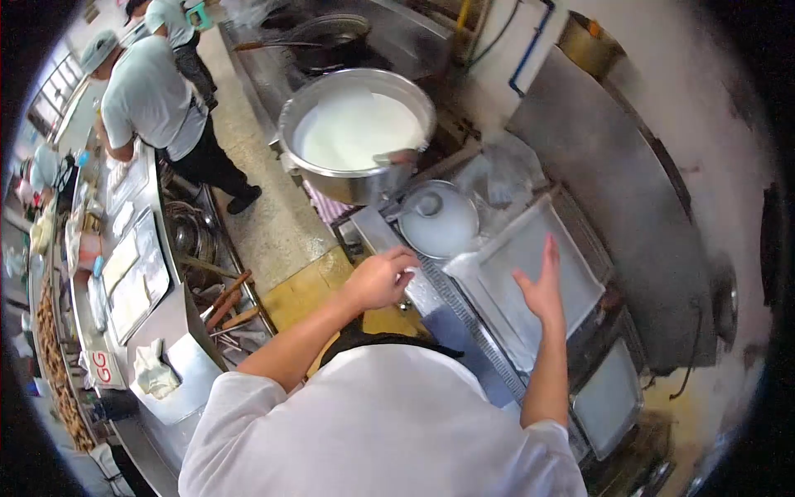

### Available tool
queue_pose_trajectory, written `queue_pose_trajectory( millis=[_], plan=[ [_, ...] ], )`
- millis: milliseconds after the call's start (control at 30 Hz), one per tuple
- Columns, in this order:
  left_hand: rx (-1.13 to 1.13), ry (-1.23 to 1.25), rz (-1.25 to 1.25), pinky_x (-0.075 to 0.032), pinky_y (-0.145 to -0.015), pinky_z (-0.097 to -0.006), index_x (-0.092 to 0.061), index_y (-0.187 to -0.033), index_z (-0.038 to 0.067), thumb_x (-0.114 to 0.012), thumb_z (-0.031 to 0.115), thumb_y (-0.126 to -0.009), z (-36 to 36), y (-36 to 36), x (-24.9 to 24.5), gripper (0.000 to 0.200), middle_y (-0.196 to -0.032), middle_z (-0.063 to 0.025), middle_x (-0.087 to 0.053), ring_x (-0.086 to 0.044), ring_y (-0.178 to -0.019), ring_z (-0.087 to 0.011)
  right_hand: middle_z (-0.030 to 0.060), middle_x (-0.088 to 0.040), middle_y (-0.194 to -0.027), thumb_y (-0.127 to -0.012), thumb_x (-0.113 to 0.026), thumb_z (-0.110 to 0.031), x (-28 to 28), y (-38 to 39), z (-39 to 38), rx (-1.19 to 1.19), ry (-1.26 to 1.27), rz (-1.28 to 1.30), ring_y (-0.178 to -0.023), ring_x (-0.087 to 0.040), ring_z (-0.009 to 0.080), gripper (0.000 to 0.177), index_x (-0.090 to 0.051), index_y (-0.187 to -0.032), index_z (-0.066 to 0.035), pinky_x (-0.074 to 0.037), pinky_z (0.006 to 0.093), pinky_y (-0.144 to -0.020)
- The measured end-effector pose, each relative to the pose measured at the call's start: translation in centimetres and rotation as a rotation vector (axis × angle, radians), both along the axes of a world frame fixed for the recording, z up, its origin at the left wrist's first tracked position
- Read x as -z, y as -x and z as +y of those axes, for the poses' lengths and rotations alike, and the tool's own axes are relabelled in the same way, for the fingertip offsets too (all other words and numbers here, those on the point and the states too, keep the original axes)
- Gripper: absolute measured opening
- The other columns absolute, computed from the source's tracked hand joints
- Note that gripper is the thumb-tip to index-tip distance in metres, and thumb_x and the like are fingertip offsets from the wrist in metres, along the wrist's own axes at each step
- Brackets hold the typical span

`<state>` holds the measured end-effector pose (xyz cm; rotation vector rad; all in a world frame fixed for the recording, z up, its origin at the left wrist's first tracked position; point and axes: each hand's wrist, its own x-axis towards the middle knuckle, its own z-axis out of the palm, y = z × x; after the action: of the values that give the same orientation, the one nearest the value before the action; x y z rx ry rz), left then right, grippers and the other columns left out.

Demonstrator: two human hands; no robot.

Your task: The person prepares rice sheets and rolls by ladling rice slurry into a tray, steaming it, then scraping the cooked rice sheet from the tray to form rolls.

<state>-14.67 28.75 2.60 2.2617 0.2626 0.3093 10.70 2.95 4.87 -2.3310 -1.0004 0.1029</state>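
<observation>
My left hand (381,280) is over the metal counter edge, its fingers curled in, with a small bit of white at the fingertips that I cannot make out. Open, with thumb and fingers apart, my right hand (542,286) hovers over a rectangular tray (586,280) that looks lined with white cloth. Just beyond my left hand stands a round metal pan (474,222) of whitish liquid, with a ladle (427,204) in it. Farther off, a large metal pot (290,137) holds more white liquid.
A second tray (609,398) of whitish content lies at the lower right. A dark wok (331,41) sits behind the pot. On the left runs a long worktable with a tray (162,273) and a crumpled cloth (155,370). A co-worker (157,99) stands at that table.
</observation>
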Motion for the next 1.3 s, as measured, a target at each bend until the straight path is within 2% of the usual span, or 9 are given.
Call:
queue_pose_trajectory(
  millis=[100, 233, 333, 400, 433, 567, 633, 767, 1300],
  plan=[
    [-0.109, 0.003, -0.081, -0.056, -0.078, -0.0392, -0.066, -0.108, 0.003, -0.065, 0.004, -0.085, 6.0, 2.9, -0.9, 0.023, -0.115, -0.013, -0.063, -0.069, -0.087, -0.0294, 0.0238, -0.023, -0.158, -0.077, -0.076, -0.012, -5.0, 3.9, 11.3, -0.204, -0.125, -0.029, -0.146, -0.023, 0.0386, 0.099, -0.016, -0.157, -0.009, -0.024, 0.0433, -0.119],
    [-0.276, -0.291, -0.19, -0.053, -0.085, -0.0401, -0.067, -0.107, 0.005, -0.065, 0.004, -0.084, 13.2, 5.0, -2.7, 0.023, -0.116, -0.0131, -0.063, -0.063, -0.101, -0.0329, 0.0227, -0.024, -0.157, -0.078, -0.072, -0.006, -9.2, 8.2, 22.1, -0.44, -0.121, -0.185, -0.144, -0.028, 0.0404, 0.094, -0.02, -0.156, -0.01, -0.032, 0.0427, -0.115],
    [-0.326, -0.4, -0.156, -0.046, -0.096, -0.0425, -0.066, -0.109, 0.007, -0.066, 0.007, -0.084, 16.8, 5.5, -4.0, 0.025, -0.121, -0.0108, -0.061, -0.055, -0.116, -0.0335, 0.0225, -0.04, -0.144, -0.08, -0.066, -0.002, -9.7, 8.8, 27.5, -0.65, -0.032, -0.406, -0.129, -0.046, 0.0414, 0.069, -0.042, -0.145, -0.008, -0.045, 0.045, -0.103],
    [-0.378, -0.535, -0.246, -0.042, -0.101, -0.0446, -0.065, -0.112, 0.007, -0.066, 0.013, -0.086, 18.6, 5.0, -3.9, 0.027, -0.126, -0.01, -0.06, -0.054, -0.118, -0.0337, 0.0194, -0.052, -0.126, -0.082, -0.062, 0.001, -9.2, 7.8, 30.0, -0.776, 0.053, -0.479, -0.113, -0.057, 0.0374, 0.041, -0.059, -0.122, -0.005, -0.051, 0.0467, -0.092],
    [-0.391, -0.546, -0.273, -0.038, -0.105, -0.0464, -0.067, -0.112, 0.007, -0.066, 0.02, -0.088, 19.5, 4.6, -3.4, 0.027, -0.122, -0.0091, -0.063, -0.054, -0.119, -0.0322, 0.0172, -0.058, -0.107, -0.085, -0.062, -0.004, -10.0, 8.5, 31.3, -0.73, -0.063, -0.546, -0.095, -0.065, 0.0371, 0.023, -0.061, -0.107, -0.003, -0.054, 0.0482, -0.08],
    [-0.356, -0.548, -0.214, -0.036, -0.106, -0.0479, -0.069, -0.109, 0.009, -0.067, 0.025, -0.089, 21.4, 3.6, -1.9, 0.026, -0.113, -0.0073, -0.067, -0.056, -0.116, -0.0293, 0.0176, -0.066, -0.099, -0.088, -0.062, -0.012, -13.7, 6.7, 35.7, -0.484, -0.024, -0.56, -0.086, -0.068, 0.0388, 0.018, -0.065, -0.104, -0.004, -0.056, 0.0481, -0.074],
    [-0.347, -0.538, -0.193, -0.036, -0.106, -0.0496, -0.071, -0.106, 0.011, -0.069, 0.031, -0.087, 21.6, 3.4, -1.7, 0.027, -0.102, -0.0045, -0.068, -0.058, -0.112, -0.0249, 0.0169, -0.071, -0.088, -0.089, -0.063, -0.019, -16.3, 6.2, 37.0, -0.269, 0.413, -0.658, -0.082, -0.07, 0.0378, 0.017, -0.07, -0.096, -0.004, -0.057, 0.0461, -0.073],
    [-0.42, -0.56, -0.322, -0.037, -0.103, -0.0502, -0.074, -0.095, 0.012, -0.07, 0.036, -0.083, 21.4, 2.9, -0.7, 0.027, -0.093, -0.0023, -0.067, -0.059, -0.103, -0.0227, 0.0167, -0.073, -0.085, -0.085, -0.062, -0.015, -13.5, 6.2, 36.1, -0.464, 0.761, -0.776, -0.084, -0.073, 0.0311, 0.016, -0.075, -0.088, -0.007, -0.058, 0.0414, -0.074],
    [-0.489, -0.505, -0.32, -0.042, -0.088, -0.0435, -0.071, -0.098, 0.013, -0.072, 0.026, -0.082, 20.6, 2.4, -0.6, 0.02, -0.097, -0.0005, -0.066, -0.058, -0.107, -0.0233, 0.0167, -0.072, -0.086, -0.078, -0.063, -0.007, -20.0, 9.1, 32.5, -0.672, 0.978, -0.594, -0.085, -0.072, 0.0323, 0.015, -0.074, -0.087, -0.004, -0.059, 0.042, -0.075]
  ],
)
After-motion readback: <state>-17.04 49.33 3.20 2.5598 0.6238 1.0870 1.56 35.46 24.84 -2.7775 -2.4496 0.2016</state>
